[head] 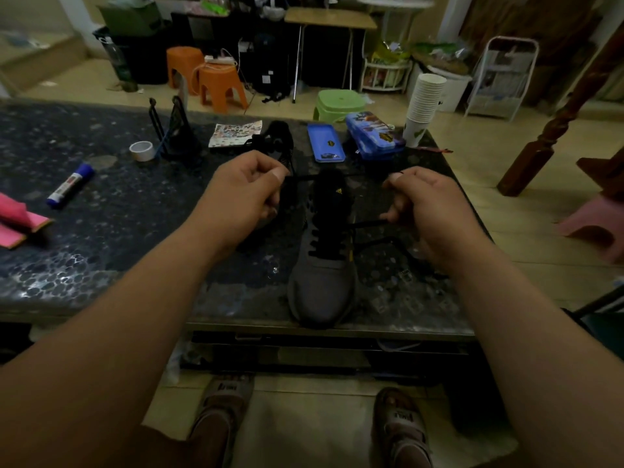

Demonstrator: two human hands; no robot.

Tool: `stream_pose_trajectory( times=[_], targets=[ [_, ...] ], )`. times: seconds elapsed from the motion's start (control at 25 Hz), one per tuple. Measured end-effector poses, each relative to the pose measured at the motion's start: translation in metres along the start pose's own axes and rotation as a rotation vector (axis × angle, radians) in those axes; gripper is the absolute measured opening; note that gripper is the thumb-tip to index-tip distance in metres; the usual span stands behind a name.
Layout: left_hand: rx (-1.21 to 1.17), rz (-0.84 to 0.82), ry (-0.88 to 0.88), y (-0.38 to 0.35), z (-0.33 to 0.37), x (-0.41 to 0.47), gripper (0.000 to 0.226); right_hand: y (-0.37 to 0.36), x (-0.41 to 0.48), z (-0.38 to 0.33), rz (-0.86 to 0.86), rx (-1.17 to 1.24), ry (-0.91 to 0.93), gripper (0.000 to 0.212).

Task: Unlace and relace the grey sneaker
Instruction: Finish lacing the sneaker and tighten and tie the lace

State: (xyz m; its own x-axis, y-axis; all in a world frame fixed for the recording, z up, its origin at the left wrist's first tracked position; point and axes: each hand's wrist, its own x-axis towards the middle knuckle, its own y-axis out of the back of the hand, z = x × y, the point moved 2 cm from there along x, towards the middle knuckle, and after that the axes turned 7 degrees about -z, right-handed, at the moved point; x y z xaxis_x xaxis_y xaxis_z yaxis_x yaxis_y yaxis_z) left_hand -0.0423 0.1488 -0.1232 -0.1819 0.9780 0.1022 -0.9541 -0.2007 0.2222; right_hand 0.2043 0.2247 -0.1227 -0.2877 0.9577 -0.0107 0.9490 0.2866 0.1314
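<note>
The grey sneaker (320, 285) lies on the dark table (101, 211) with its toe at the near edge and its black tongue pointing away from me. A black lace (324, 246) crosses its lower eyelets. My left hand (246, 194) pinches one lace end left of the tongue. On the other side of the tongue, my right hand (425, 207) pinches the other lace end, and a strand runs from it back to the eyelets. The lace is stretched between both hands across the top of the tongue.
A second dark shoe (277, 140) lies behind my left hand. Two blue tin cases (371, 136), a stack of paper cups (423, 106), a tape roll (141, 151), a black wire holder (175, 130), a marker (71, 185) and pink cloth (17, 224) are on the table. Stools stand on the floor beyond.
</note>
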Motion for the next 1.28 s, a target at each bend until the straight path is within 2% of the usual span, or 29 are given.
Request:
stream_pose_trajectory(
  times=[0.12,0.2,0.32,0.4,0.44,0.52,0.6,0.72,0.8,0.88,0.92,1.0,1.04,1.28],
  targets=[
    [-0.091,0.026,-0.009,-0.005,0.004,-0.001,0.014,0.002,-0.007,-0.012,-0.069,0.157,0.005,0.012],
    [-0.114,0.041,-0.016,-0.008,0.003,0.000,0.015,0.007,-0.012,-0.016,-0.181,0.111,-0.033,0.013],
    [0.037,-0.057,-0.060,-0.025,0.000,0.003,0.016,-0.002,-0.017,-0.006,-0.341,-0.154,-0.151,0.036],
    [0.147,-0.183,-0.081,-0.040,-0.002,0.001,0.021,-0.020,-0.015,0.001,-0.341,-0.268,-0.076,0.053],
    [0.173,-0.232,-0.090,-0.046,-0.003,0.000,0.024,-0.030,-0.014,0.003,-0.370,-0.242,-0.041,0.058],
    [0.241,-0.252,-0.123,-0.052,-0.007,0.004,0.029,-0.047,-0.008,0.010,-0.422,-0.014,-0.075,0.052],
    [0.375,-0.202,-0.181,-0.049,-0.010,0.012,0.032,-0.053,-0.005,0.016,-0.398,0.210,-0.139,0.037],
    [0.399,-0.231,-0.211,-0.049,-0.014,0.024,0.037,-0.050,0.002,0.023,-0.301,0.151,-0.112,0.011],
    [0.291,-0.194,-0.142,-0.050,-0.022,0.031,0.035,-0.044,0.009,0.027,-0.242,0.079,-0.090,0.012],
    [0.136,-0.008,0.053,-0.046,-0.032,0.034,0.033,-0.040,0.015,0.033,-0.196,0.023,-0.111,0.016],
    [0.166,0.047,0.166,-0.044,-0.039,0.035,0.037,-0.039,0.016,0.035,-0.188,0.005,-0.124,0.018],
    [0.391,-0.030,0.306,-0.043,-0.052,0.034,0.046,-0.042,0.017,0.041,-0.188,-0.028,-0.131,0.019],
    [0.449,-0.094,0.322,-0.044,-0.056,0.033,0.047,-0.046,0.018,0.044,-0.189,-0.047,-0.119,0.020],
    [0.153,-0.199,0.378,-0.040,-0.062,0.036,0.027,-0.052,0.023,0.063,-0.086,-0.344,0.009,0.013]
  ],
)
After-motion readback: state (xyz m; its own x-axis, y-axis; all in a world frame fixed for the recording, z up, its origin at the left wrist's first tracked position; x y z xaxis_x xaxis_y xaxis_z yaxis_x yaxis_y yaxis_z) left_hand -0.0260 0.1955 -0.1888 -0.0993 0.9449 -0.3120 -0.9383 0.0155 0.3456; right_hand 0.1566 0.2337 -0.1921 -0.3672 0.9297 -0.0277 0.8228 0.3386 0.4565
